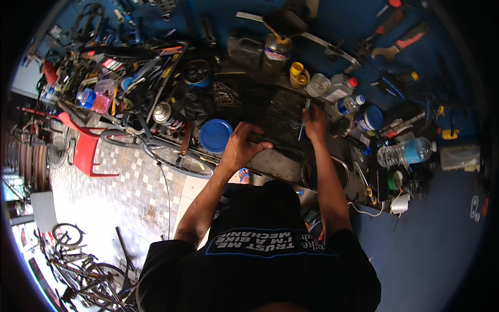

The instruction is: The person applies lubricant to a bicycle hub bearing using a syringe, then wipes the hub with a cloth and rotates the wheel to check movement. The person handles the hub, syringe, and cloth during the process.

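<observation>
A person leans over a cluttered workbench (291, 166). The left hand (243, 147) curls closed over the near edge of a dark ribbed tray (280, 117), steadying it. The right hand (315, 124) pinches a thin blue brush (304, 115) upright against the tray's far side, beside a blue lid (215, 135).

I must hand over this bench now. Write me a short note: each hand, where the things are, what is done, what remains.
Left hand: resting on the near edge of the dark tray, fingers curled over it.
Right hand: on the tray's right side, gripping a thin blue-handled tool.
Blue lid: left of the left hand.
Water bottle: lying at right.
Done or left: cannot tell; what is in the tray is too dark to make out.
</observation>
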Tool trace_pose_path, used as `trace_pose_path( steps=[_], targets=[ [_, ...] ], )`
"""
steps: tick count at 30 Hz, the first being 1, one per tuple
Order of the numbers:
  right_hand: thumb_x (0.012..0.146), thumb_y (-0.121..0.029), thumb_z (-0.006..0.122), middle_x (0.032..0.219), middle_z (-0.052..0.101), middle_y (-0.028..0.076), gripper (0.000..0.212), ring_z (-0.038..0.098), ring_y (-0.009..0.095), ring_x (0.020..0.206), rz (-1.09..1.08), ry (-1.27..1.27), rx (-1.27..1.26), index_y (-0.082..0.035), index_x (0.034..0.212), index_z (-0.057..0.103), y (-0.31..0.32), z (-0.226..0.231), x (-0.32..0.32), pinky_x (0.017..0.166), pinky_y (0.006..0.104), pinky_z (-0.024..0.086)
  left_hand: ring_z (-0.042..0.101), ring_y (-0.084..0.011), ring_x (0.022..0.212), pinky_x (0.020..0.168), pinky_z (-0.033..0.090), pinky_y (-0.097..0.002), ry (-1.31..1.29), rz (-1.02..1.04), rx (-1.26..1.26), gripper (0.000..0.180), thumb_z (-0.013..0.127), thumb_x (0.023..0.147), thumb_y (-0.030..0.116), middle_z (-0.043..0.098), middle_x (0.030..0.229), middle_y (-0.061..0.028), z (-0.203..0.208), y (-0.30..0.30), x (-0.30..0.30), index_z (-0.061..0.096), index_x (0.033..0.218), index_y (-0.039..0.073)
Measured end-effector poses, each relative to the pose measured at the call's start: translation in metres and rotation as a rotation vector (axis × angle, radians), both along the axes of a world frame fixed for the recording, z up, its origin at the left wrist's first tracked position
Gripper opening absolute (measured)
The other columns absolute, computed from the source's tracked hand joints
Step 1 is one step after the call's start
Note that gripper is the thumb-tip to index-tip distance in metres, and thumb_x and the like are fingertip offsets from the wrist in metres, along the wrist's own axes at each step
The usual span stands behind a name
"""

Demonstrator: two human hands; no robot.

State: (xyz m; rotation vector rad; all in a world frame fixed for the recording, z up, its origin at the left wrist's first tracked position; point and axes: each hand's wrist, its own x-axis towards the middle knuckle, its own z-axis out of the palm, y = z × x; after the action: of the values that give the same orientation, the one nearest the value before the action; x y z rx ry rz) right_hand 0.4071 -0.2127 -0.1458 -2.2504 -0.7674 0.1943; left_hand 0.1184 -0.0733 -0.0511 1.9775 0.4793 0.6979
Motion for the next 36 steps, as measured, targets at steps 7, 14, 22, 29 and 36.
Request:
trace_pose_path(
  steps=[7, 14, 22, 29, 36],
  targets=[
    [0.093, -0.043, 0.074, 0.123, 0.059, 0.026, 0.073, 0.057, 0.042, 0.116, -0.044, -0.228, 0.091, 0.000, 0.147, 0.051, 0.014, 0.049, -0.036, 0.099, 0.0504, 0.046, 0.071, -0.0368, 0.091, 0.077, 0.058, -0.0487, 0.377, 0.338, 0.601, 0.037, 0.083, 0.084, 0.021, 0.066, 0.111, -0.0161, 0.048, 0.105, -0.036, 0.066, 0.113, 0.008],
    [0.096, -0.053, 0.070, 0.130, 0.053, 0.022, 0.076, 0.054, 0.037, 0.121, 0.098, -0.102, 0.124, -0.004, 0.150, 0.049, 0.036, 0.085, -0.071, 0.103, 0.0514, 0.044, 0.073, -0.0376, 0.089, 0.076, 0.060, -0.0491, 0.951, 0.219, 0.670, 0.018, 0.075, 0.083, 0.016, 0.073, 0.094, -0.0173, -0.043, 0.196, -0.024, 0.072, 0.099, 0.009],
    [0.096, -0.049, 0.073, 0.127, 0.057, 0.020, 0.073, 0.056, 0.035, 0.121, 0.260, -0.110, 0.219, -0.005, 0.150, 0.052, 0.023, 0.129, -0.094, 0.102, 0.0492, 0.046, 0.071, -0.0434, 0.085, 0.072, 0.057, -0.0524, 0.462, 0.392, 0.600, 0.015, 0.068, 0.091, 0.021, 0.073, 0.094, -0.0211, 0.080, 0.144, -0.035, 0.073, 0.094, 0.008],
    [0.097, -0.029, 0.074, 0.135, 0.057, 0.021, 0.059, 0.055, 0.036, 0.131, 0.725, -0.118, 0.585, -0.004, 0.146, 0.054, 0.041, 0.216, -0.160, 0.107, 0.0470, 0.047, 0.067, -0.0361, 0.085, 0.075, 0.052, -0.0424, -0.002, 0.281, 0.308, 0.015, 0.065, 0.099, 0.013, 0.067, 0.092, -0.0178, 0.180, 0.019, -0.065, 0.069, 0.104, -0.001],
    [0.109, -0.015, 0.054, 0.093, 0.065, 0.002, 0.021, 0.061, 0.008, 0.082, 0.790, 0.595, 0.509, -0.001, 0.119, 0.066, -0.010, 0.179, -0.174, 0.075, 0.0242, 0.052, 0.063, -0.0323, 0.070, 0.068, 0.048, -0.0461, 0.359, 0.348, -0.177, 0.041, 0.047, 0.111, 0.029, 0.064, 0.077, -0.0211, 0.096, -0.075, -0.116, 0.065, 0.093, -0.003]
  ],
)
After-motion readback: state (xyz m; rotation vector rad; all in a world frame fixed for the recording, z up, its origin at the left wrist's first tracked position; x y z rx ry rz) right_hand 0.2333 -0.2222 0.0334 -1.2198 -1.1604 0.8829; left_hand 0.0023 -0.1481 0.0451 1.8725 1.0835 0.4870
